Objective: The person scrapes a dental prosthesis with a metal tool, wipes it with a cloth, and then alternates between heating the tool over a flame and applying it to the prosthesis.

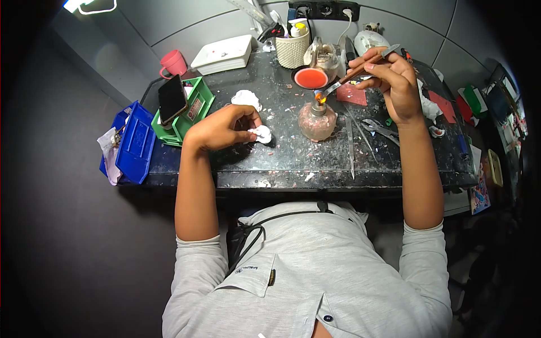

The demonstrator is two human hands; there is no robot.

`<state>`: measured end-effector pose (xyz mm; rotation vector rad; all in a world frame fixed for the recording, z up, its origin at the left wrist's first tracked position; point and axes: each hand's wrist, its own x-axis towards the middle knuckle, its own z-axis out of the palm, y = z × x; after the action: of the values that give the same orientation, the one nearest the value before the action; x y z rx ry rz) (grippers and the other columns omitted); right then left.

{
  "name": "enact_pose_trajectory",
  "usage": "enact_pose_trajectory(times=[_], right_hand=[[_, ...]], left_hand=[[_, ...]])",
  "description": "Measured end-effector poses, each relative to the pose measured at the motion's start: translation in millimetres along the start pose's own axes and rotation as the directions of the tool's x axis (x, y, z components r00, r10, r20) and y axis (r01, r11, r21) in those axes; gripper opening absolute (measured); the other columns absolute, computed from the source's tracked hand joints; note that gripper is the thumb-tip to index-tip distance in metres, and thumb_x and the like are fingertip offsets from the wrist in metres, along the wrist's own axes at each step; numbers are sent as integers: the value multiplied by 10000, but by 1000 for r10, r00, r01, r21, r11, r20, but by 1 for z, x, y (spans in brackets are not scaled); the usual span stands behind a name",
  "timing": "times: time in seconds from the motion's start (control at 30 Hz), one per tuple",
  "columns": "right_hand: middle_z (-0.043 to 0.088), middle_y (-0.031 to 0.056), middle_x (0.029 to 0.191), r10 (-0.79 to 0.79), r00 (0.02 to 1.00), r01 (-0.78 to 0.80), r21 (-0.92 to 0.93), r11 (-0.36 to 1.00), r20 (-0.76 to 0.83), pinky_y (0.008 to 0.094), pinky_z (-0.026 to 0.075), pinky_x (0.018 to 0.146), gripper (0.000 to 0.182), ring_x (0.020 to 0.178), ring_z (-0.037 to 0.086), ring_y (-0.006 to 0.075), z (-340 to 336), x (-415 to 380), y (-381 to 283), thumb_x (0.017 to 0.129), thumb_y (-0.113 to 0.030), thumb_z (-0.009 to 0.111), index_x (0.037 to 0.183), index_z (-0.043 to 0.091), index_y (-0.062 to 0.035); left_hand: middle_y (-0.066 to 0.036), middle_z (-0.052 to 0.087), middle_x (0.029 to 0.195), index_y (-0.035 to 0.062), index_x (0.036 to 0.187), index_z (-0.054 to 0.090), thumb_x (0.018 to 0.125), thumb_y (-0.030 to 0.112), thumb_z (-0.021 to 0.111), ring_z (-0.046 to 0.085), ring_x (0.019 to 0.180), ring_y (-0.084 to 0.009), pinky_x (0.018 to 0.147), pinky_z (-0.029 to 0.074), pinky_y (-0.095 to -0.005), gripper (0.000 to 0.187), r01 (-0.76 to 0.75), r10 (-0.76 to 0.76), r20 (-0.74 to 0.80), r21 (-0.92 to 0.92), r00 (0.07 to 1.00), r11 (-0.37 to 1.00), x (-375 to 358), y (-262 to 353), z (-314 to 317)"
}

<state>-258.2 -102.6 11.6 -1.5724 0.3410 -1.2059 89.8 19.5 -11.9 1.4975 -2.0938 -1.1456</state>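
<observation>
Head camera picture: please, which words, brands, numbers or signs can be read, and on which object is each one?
No text reads with certainty.
Shirt pocket: small lettering above it, too small to read.
Green bin: a label with print, too blurred to read.

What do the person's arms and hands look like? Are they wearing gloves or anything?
No gloves: the left hand and right hand are bare, with no ring or watch that I can see. The forearms are bare too. The left sleeve and right sleeve are plain light grey, ending near the elbows.
</observation>
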Motion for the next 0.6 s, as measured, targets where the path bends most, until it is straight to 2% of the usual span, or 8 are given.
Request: enact_pose_trajectory(times=[0.1,0.17,0.3,0.37,0.43,0.47,0.53,0.6], right_hand=[[700,243,1046,-3,1000,3,0,1000,11,291,637,710,178,946,730,294,-1,0,0,914,-20,556,1069,608,51],[700,239,1054,-30,1000,29,17,999,10,294,637,720,172,956,728,292,0,0,0,920,-13,551,1070,609,48],[697,222,1086,-139,988,140,1,990,-68,305,637,750,152,994,718,273,12,0,-5,936,12,544,1069,613,37],[696,217,1096,-170,985,167,-79,983,-36,309,638,753,147,1001,714,263,17,-1,-5,938,18,549,1069,612,36],[695,211,1105,-199,980,195,-157,968,-5,313,639,756,143,1008,711,253,18,-2,-5,940,23,553,1069,612,35],[696,210,1101,-199,980,195,-161,967,-11,311,639,759,140,1005,711,247,18,-2,-6,940,23,560,1070,610,38],[696,210,1096,-201,980,195,-166,967,-15,310,640,761,138,1001,711,241,17,-1,-6,941,23,568,1072,608,41],[696,216,1092,-73,992,53,-184,981,-104,306,642,755,141,989,713,243,13,0,-1,943,18,571,1077,601,52]], left_hand=[[-63,669,933,8,1021,591,852,-20,696,614,861,-124,760,492,-283,201,-105,112,-114,71,987,992,7,-6,5],[-74,680,932,17,1047,536,872,-30,660,633,825,-125,730,497,-270,219,-204,141,-261,-231,955,951,10,-8,7],[-137,695,963,67,1052,460,892,-35,582,714,829,-201,627,547,-299,226,-329,218,-273,-479,937,814,9,-4,3],[-192,704,981,79,1006,431,847,5,567,732,858,-270,606,585,-341,222,-355,222,-305,-507,926,785,11,1,4],[-239,704,978,88,961,401,783,64,555,733,858,-318,620,613,-381,236,-406,247,-324,-664,913,628,11,7,3],[-345,664,1034,66,945,384,711,92,526,724,816,-395,541,611,-400,275,-424,249,-345,-679,905,599,12,4,4],[-309,679,991,78,944,381,728,104,531,714,729,-367,507,589,-384,265,-396,277,-284,-706,918,587,10,1,-3],[-273,694,947,90,944,379,745,117,537,703,641,-340,472,568,-368,255,-363,303,-222,-732,927,577,10,-2,-4]])
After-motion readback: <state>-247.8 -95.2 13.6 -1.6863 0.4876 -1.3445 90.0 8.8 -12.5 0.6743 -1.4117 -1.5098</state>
